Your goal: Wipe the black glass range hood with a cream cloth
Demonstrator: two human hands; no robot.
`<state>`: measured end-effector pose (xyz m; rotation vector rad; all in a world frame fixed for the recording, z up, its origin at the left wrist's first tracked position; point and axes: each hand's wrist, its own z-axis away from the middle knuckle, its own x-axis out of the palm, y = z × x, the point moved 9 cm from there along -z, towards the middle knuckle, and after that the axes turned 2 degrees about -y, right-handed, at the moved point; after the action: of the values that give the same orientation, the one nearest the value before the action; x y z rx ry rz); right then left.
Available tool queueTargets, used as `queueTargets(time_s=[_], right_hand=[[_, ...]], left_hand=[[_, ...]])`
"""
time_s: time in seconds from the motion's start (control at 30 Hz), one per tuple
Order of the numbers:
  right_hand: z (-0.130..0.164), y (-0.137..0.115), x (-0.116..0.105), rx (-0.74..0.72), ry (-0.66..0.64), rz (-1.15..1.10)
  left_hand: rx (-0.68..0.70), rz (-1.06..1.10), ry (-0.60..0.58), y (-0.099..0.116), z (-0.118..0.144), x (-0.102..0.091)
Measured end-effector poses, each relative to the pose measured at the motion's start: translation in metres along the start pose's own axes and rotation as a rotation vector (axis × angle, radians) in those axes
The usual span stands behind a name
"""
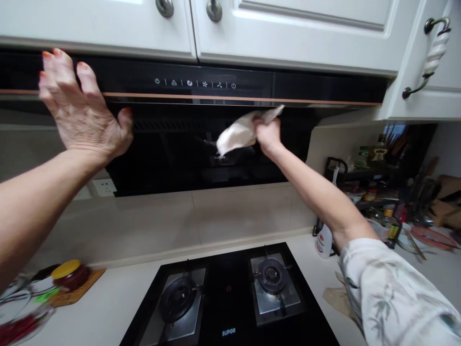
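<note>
My left hand is flat and spread against the left end of the black range hood, fingers apart, holding nothing. My right hand grips a white cloth and presses it on the hood's dark lower panel, just right of its middle. The hood's row of white touch icons runs above the cloth, under white cabinets.
A black two-burner gas hob lies below on the white counter. At the left sit a yellow-lidded jar on a wooden mat and a bowl of red chillies. A rack of bottles and jars crowds the right; a white spray bottle stands near it.
</note>
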<state>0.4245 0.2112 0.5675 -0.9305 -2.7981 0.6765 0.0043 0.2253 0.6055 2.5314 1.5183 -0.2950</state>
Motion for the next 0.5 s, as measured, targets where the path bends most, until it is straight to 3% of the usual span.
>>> queueTargets(time_s=[0.07, 0.17, 0.27, 0.4, 0.5], right_hand=[[0.018, -0.026, 0.023, -0.08, -0.118, 0.048], [0.066, -0.095, 0.056, -0.476, -0.315, 0.205], [0.1, -0.16, 0.066, -0.823, -0.283, 0.365], [0.088, -0.21, 0.089, -0.927, -0.172, 0.504], [0.073, -0.221, 0.121, -0.962, -0.199, 0.484]], left_hand=[[-0.057, 0.029, -0.022, -0.003, -0.002, 0.0], [-0.06, 0.013, -0.079, -0.002, -0.001, 0.002], [0.027, 0.081, -0.035, 0.006, 0.0, 0.001], [-0.079, 0.142, 0.044, 0.003, 0.0, -0.003], [-0.096, 0.144, 0.034, 0.01, 0.001, -0.005]])
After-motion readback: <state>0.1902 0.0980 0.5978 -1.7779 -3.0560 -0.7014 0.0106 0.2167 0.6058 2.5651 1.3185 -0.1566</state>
